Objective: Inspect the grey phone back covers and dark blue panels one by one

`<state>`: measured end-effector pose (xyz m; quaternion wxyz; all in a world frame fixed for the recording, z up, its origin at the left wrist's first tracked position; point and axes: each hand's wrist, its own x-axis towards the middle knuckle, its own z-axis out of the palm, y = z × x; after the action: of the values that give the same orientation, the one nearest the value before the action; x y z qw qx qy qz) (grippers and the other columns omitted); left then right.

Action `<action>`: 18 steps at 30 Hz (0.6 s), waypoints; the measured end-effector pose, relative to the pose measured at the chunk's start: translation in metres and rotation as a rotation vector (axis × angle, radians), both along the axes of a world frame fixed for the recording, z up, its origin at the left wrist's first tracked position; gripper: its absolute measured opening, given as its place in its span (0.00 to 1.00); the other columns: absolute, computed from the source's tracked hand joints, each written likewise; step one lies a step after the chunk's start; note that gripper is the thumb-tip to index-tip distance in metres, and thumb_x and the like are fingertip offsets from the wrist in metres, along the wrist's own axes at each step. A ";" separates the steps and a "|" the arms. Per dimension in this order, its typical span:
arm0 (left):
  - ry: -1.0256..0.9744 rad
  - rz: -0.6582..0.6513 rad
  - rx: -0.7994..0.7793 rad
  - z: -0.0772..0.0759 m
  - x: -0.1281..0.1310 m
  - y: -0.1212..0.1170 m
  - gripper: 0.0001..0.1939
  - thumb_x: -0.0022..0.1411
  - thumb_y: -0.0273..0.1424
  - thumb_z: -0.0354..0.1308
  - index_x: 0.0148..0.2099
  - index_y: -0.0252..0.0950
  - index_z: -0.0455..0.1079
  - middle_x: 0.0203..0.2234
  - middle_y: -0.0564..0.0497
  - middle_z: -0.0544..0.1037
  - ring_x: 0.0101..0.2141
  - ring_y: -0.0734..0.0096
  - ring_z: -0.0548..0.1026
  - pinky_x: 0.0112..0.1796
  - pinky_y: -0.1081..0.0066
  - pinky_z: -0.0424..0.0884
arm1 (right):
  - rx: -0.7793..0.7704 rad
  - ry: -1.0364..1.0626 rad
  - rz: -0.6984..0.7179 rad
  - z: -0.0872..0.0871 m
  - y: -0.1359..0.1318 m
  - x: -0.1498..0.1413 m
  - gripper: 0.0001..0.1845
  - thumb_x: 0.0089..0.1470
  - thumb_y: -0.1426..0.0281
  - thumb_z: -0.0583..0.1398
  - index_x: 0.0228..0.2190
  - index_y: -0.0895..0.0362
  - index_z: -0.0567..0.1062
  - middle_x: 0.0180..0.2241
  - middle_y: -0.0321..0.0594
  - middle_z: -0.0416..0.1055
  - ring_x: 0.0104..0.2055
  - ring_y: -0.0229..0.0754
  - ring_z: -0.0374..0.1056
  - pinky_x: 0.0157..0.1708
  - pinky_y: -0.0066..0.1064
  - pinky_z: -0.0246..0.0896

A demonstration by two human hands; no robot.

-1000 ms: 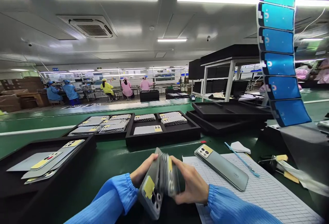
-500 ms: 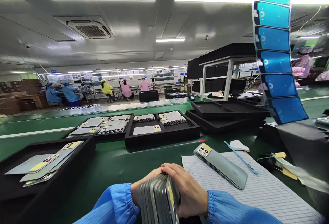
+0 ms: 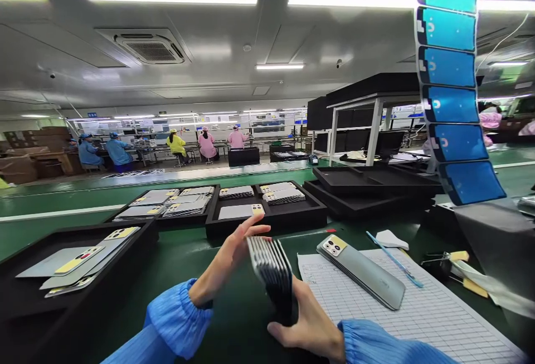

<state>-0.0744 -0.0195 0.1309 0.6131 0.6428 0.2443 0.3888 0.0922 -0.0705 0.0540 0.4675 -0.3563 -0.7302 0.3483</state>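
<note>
In the lower middle of the head view, my right hand (image 3: 311,319) grips an upright stack of phone back covers (image 3: 273,275), thumb on the near side and fingers behind. My left hand (image 3: 228,255) is just left of the stack, fingers stretched out near its top; whether they touch it I cannot tell. To the right, a small pile of grey-green phone back covers (image 3: 368,277) with yellow film by the camera holes lies on a gridded paper sheet (image 3: 443,314). More loose covers (image 3: 90,261) lie in the black tray (image 3: 146,241) at left.
Black trays (image 3: 271,229) of stacked covers stand across the green bench (image 3: 184,263). Stacked black trays (image 3: 371,205) are behind the sheet, which also bears a thin blue stick (image 3: 395,261). A strip of blue film (image 3: 453,102) hangs at right. Several people sit far back.
My left hand has come off the stack to the left and opened. My right hand keeps the stack, now tilted, and fewer covers show in it.
</note>
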 end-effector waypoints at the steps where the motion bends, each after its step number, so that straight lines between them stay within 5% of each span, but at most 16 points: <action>1: 0.004 -0.028 0.064 0.001 0.000 -0.005 0.31 0.56 0.50 0.43 0.59 0.42 0.48 0.54 0.46 0.61 0.48 0.61 0.65 0.48 0.63 0.60 | -0.020 0.019 0.007 0.001 -0.001 -0.001 0.28 0.35 0.77 0.63 0.42 0.56 0.65 0.37 0.36 0.69 0.39 0.43 0.64 0.39 0.31 0.59; 6: 0.171 0.004 0.408 -0.019 0.012 -0.022 0.52 0.39 0.36 0.67 0.60 0.44 0.38 0.56 0.43 0.51 0.43 0.63 0.66 0.46 0.63 0.60 | -0.047 0.005 0.056 0.000 -0.004 -0.004 0.36 0.33 0.75 0.66 0.47 0.56 0.62 0.43 0.40 0.66 0.45 0.48 0.62 0.45 0.36 0.57; 12: 0.305 -0.008 0.563 -0.041 0.023 -0.026 0.46 0.34 0.33 0.68 0.54 0.42 0.46 0.44 0.47 0.59 0.40 0.63 0.64 0.42 0.63 0.64 | -0.180 -0.107 0.226 -0.006 -0.001 -0.007 0.21 0.35 0.75 0.63 0.36 0.57 0.69 0.32 0.35 0.67 0.34 0.43 0.64 0.34 0.32 0.61; 18: 0.290 0.073 0.578 -0.045 0.023 -0.024 0.49 0.34 0.30 0.68 0.55 0.42 0.43 0.41 0.48 0.63 0.40 0.61 0.66 0.41 0.62 0.64 | -0.126 -0.107 0.213 -0.004 0.000 -0.008 0.16 0.33 0.79 0.62 0.29 0.57 0.69 0.26 0.30 0.62 0.29 0.37 0.60 0.30 0.27 0.56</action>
<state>-0.0518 -0.0436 0.0855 0.3496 0.8299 0.2313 0.3683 0.0838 -0.0706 0.0500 0.3648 -0.3234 -0.7646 0.4216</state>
